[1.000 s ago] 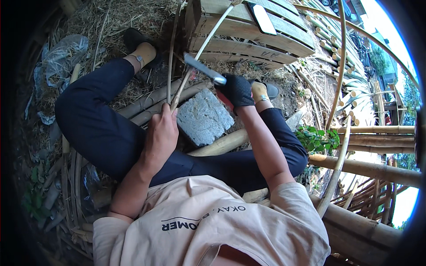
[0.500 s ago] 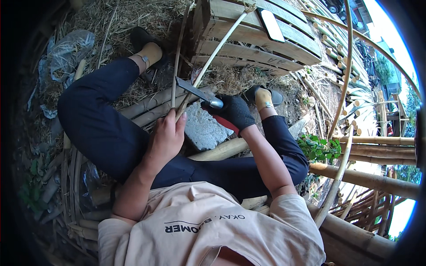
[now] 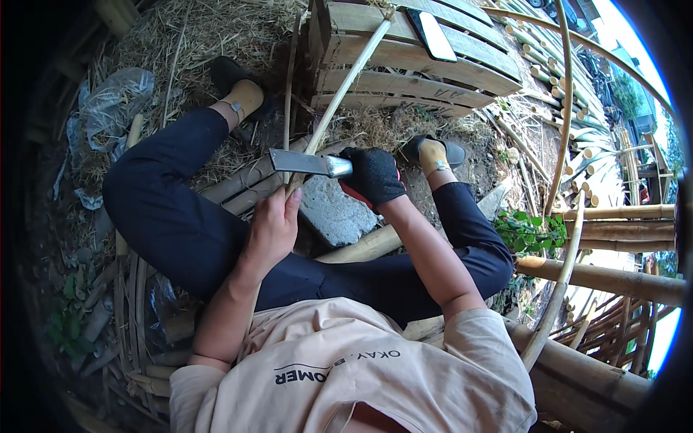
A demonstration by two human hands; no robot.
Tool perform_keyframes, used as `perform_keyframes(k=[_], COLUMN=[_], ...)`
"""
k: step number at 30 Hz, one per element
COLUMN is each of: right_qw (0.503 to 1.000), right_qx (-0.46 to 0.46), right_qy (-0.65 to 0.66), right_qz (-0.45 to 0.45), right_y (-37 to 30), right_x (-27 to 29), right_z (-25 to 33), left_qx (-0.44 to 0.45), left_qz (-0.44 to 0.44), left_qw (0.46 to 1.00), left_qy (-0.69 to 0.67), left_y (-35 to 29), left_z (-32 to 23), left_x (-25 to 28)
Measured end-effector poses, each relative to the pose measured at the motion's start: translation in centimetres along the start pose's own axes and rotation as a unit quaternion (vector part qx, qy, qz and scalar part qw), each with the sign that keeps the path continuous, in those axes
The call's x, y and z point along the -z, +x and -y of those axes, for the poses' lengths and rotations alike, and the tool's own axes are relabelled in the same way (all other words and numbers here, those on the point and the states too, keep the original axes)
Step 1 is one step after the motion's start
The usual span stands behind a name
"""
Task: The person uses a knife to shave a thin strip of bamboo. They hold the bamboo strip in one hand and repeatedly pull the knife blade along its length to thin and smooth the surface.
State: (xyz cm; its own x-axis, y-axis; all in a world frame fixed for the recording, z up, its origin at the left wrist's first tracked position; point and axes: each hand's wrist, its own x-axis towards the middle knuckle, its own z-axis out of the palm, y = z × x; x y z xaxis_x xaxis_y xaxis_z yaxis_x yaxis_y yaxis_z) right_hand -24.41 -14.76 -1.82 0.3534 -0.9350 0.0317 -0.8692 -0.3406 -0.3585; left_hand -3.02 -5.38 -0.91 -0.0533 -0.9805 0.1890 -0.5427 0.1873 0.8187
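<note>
My bare left hand is closed round the near end of a pale bamboo strip, which slants up and away to the right. A second, thinner strip rises almost straight beside it; whether the two join inside my grip is hidden. In a black and red glove, my right hand grips a knife with a broad, square-ended blade and a metal collar. Its blade lies across the strips just beyond my left fingers. A rough grey stone block sits on the ground below, between my legs.
A slatted wooden crate stands ahead, a phone lying on top. Bamboo poles are stacked at the right, with a leafy plant beside them. Crumpled clear plastic and straw cover the left ground.
The knife has turned from a slant to nearly level, its blade shifting toward my left hand. My right hand has moved slightly nearer to me; my left still grips the strip.
</note>
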Motion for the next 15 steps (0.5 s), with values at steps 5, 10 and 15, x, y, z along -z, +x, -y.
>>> perform_keyframes(k=[5,10,15], right_qw=[1.000,0.999,0.998], right_qx=[0.003,-0.002,-0.019], right_qy=[-0.020,-0.030,-0.050], right_qz=[-0.004,-0.009,-0.028], right_y=[0.2,0.0,-0.1], right_x=[0.6,0.2,0.5], right_z=[-0.2,-1.8,-1.5], left_qx=[0.042,0.036,0.061], left_qz=[0.020,-0.003,0.005], left_qw=[0.999,0.998,0.997], left_qy=[0.013,0.057,0.050], left_y=[-0.1,-0.7,-0.6], left_z=[-0.2,0.4,-0.5], left_x=[0.3,-0.4,-0.1])
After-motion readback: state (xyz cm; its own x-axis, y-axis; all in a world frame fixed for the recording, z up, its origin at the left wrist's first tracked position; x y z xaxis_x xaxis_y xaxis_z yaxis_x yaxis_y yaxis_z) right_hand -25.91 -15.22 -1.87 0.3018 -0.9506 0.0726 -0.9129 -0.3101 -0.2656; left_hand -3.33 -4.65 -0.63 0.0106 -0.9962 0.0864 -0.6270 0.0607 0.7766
